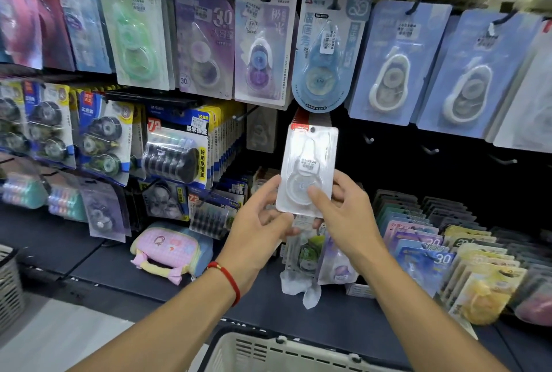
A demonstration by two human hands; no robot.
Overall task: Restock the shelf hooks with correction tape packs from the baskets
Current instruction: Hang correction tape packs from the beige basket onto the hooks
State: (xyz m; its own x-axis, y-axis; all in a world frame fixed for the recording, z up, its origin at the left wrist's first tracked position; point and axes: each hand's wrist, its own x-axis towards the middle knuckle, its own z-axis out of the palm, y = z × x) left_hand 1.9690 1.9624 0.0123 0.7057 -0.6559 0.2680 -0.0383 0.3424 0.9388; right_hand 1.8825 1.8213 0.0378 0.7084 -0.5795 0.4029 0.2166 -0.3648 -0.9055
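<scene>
A clear blister pack of white correction tape with a red top edge stands upright in front of the shelf, held by both hands. My left hand grips its lower left edge, thumb on the front. My right hand holds its lower right side, thumb pressed on the blister. The pack's hang hole sits just below a blue round pack on the row above. Bare hooks jut from the dark panel to the right. A cream basket sits at the bottom edge.
Rows of hung correction tape packs fill the upper shelf. Loose packs lie on the dark shelf below my hands. Stacked packs in trays are at the right. A pink pencil case lies left. A grey basket stands far left.
</scene>
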